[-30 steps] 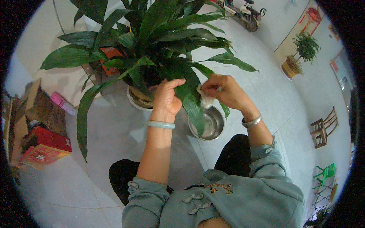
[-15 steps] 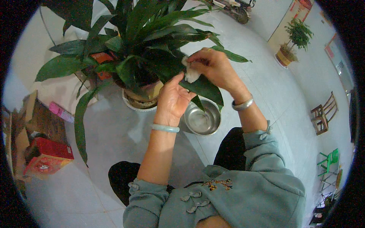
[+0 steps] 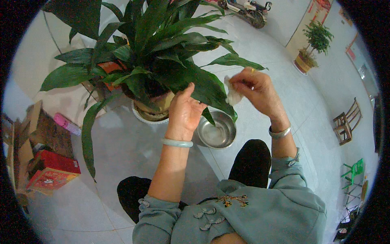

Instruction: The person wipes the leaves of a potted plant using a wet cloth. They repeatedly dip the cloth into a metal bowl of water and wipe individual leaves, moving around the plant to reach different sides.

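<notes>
I stand by and take the left hand (image 3: 185,112) as the centre of a clock. Its palm is turned upward under a broad, dark green, pointed leaf (image 3: 203,83), which extends from twelve round to about three o'clock. The thumb stands apart, but the finger ends are hidden below the leaf, so I cannot tell whether they pinch it or only support it.

At two o'clock, the right hand (image 3: 256,88) holds a small, soft, white cloth (image 3: 233,91), gathered narrowly between thumb and fingers. The cloth is at the outer edge of the leaf, near its tip; touching or only just beside, I cannot say.

A round, shiny, metal bowl (image 3: 211,130) stands on the floor at four o'clock. The large, leafy, green plant (image 3: 166,36) rises between eleven and twelve, from a yellowish, round pot (image 3: 162,101) at about ten.

As I judge, the work with the cloth on this leaf is under way and has perhaps reached the tip part. Many other leaves are away from both hands. Which of them are already done, and how many are left, their surfaces do not show me.
</notes>
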Motion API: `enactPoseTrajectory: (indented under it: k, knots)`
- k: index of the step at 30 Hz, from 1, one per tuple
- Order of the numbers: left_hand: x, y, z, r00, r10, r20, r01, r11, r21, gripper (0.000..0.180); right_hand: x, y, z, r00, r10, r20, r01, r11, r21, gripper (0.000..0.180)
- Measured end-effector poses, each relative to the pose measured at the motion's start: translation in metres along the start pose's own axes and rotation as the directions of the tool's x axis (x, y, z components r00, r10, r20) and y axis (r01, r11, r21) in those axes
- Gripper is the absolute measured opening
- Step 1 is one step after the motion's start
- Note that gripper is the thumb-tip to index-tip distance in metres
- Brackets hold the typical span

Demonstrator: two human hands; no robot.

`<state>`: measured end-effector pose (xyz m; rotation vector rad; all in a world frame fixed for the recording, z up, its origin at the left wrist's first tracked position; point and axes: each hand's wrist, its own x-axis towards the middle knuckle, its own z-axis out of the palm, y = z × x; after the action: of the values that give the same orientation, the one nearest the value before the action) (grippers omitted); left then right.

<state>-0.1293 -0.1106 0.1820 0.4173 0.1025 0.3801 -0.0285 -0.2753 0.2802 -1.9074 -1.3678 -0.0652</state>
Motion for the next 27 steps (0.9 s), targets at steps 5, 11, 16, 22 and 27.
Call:
enactPoseTrajectory:
  k: [5, 11, 16, 22, 27]
  knots:
    - [-0.004, -0.006, 0.004, 1.0, -0.008, 0.0, 0.008, 0.999, -0.052, 0.027, 0.034, -0.009, 0.037, 0.973, -0.231, -0.018, 0.229, 0.971, -0.066, 0.015]
    - [-0.005, 0.0, 0.003, 0.996, 0.001, -0.09, -0.009, 0.996, -0.088, 0.028, 0.019, -0.006, 0.067, 0.978, -0.197, 0.071, 0.209, 0.935, -0.286, 0.015]
    - [-0.005, 0.007, 0.005, 0.997, 0.069, -0.013, -0.07, 0.997, -0.015, 0.025, 0.006, -0.004, 0.032, 0.986, -0.105, 0.132, 0.138, 0.954, -0.267, 0.013]
    - [-0.004, 0.029, 0.001, 0.992, 0.078, 0.098, -0.084, 0.994, 0.062, 0.029, 0.014, -0.039, 0.018, 0.986, -0.116, -0.123, 0.09, 0.976, -0.198, 0.013]
    - [-0.004, 0.073, -0.034, 0.996, 0.088, -0.027, -0.075, 0.944, 0.322, 0.027, 0.015, -0.067, 0.027, 0.97, -0.207, -0.127, 0.191, 0.973, -0.127, 0.015]
